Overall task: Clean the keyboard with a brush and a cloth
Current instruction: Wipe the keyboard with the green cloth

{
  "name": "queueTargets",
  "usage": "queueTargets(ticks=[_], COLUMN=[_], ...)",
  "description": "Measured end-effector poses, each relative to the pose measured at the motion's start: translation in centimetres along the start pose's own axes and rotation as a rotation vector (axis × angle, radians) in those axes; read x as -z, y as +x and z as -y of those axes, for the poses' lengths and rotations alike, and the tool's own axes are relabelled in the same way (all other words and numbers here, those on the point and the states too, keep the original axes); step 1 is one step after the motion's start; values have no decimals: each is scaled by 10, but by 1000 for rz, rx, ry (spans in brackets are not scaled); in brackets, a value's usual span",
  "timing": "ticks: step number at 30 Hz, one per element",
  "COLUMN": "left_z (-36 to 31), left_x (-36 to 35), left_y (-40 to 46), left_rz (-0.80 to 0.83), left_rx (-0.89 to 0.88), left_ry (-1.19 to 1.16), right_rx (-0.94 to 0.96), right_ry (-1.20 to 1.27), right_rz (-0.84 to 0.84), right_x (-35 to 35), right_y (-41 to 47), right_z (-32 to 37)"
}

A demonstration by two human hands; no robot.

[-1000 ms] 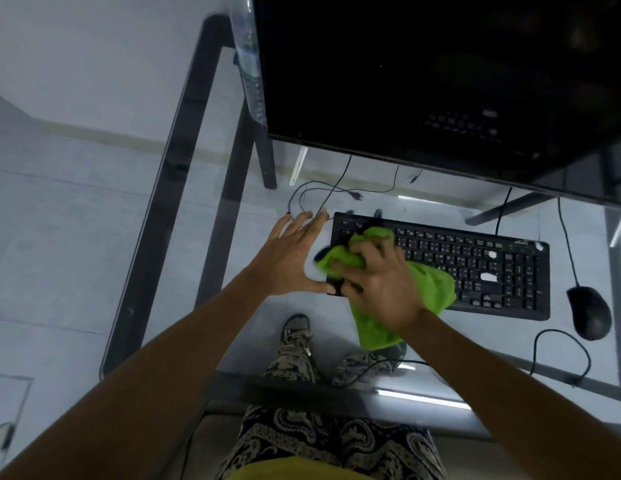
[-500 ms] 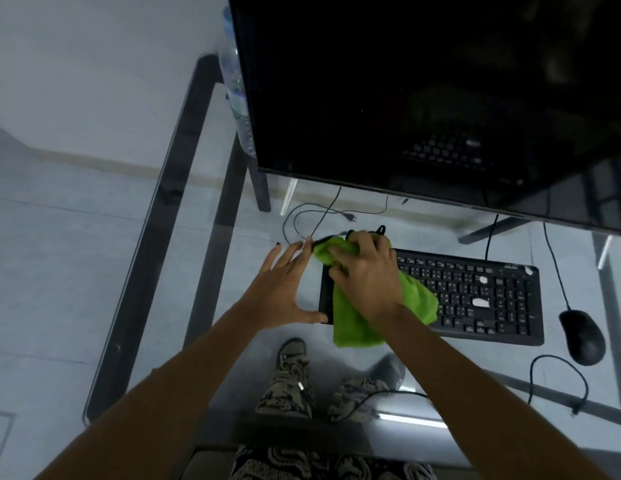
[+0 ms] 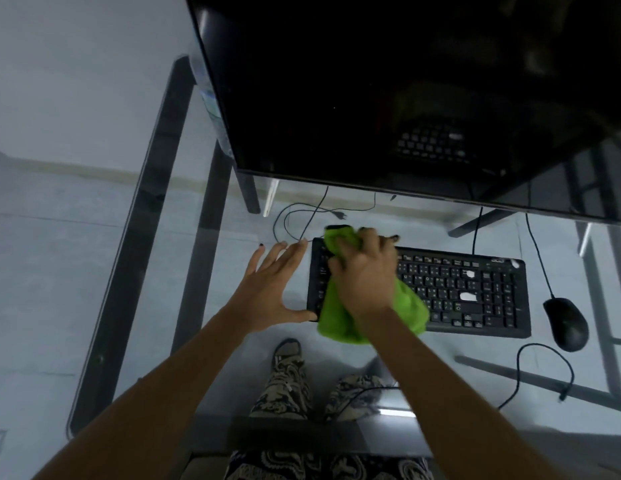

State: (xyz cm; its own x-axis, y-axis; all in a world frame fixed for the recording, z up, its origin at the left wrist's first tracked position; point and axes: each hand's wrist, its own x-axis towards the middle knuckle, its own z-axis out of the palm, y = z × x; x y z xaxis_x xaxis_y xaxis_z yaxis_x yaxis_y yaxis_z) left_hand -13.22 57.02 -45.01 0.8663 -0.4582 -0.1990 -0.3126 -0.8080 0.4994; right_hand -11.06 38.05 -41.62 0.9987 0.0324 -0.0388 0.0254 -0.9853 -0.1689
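The right hand (image 3: 362,282) holds a bunched bright green cloth (image 3: 337,317) in its grip, pressed on the left end of the flat black plastic keyboard (image 3: 468,292). The left hand (image 3: 271,289), fingers spread wide, braces the keyboard's left edge. Wiping should run along key rows with light pressure. The clear glass counter (image 3: 233,341) shows pale floor tiles beneath.

Glass desk (image 3: 184,271) carries a dark monitor (image 3: 388,91) at the back and a black mouse (image 3: 565,323) at right — loose cables (image 3: 302,216) trail behind; patterned trousers (image 3: 288,386) visible beneath.
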Motion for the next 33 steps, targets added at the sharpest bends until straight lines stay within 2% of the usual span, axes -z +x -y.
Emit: queueTargets(ticks=[3, 5, 8, 10, 13, 15, 18, 21, 23, 25, 27, 29, 31, 33], left_z=[1, 1, -1, -3, -2, -1, -2, -5, -5, -4, -3, -1, -2, -3], left_x=[0, 1, 1, 1, -1, -1, 1, 0, 0, 0, 2, 4, 4, 4], left_y=[0, 0, 0, 1, 3, 3, 3, 3, 4, 5, 5, 5, 6, 7], left_rz=[16, 31, 41, 32, 31, 31, 44, 60, 54, 56, 70, 89, 100, 103], left_rx=[1, -3, 12, 15, 18, 15, -4, -1, 8, 8, -2, -4, -1, 3], left_ry=[22, 39, 47, 60, 58, 52, 74, 127, 113, 91, 79, 61, 50, 59], right_rx=[98, 128, -59, -131, 45, 154, 128, -50, -60, 144, 470, 703, 836, 843], right_ry=[46, 3, -25, -8, 1, 59, 50, 11, 32, 46, 38, 23, -17, -3], right_rz=[-57, -61, -43, -47, 5, -46, -89, -164, -187, -166, -89, -7, -17, -31], right_x=[-2, 4, 13, 13, 6, 3, 13, 20, 19, 11, 0, 4, 10, 15], right_y=[-4, 0, 9, 11, 0, -11, -20, -23, -25, -38, -58, -64, -62, -62], right_z=[24, -6, -57, -46, 15, 25, -36, -107, -106, -77, -56, -69, -97, -116])
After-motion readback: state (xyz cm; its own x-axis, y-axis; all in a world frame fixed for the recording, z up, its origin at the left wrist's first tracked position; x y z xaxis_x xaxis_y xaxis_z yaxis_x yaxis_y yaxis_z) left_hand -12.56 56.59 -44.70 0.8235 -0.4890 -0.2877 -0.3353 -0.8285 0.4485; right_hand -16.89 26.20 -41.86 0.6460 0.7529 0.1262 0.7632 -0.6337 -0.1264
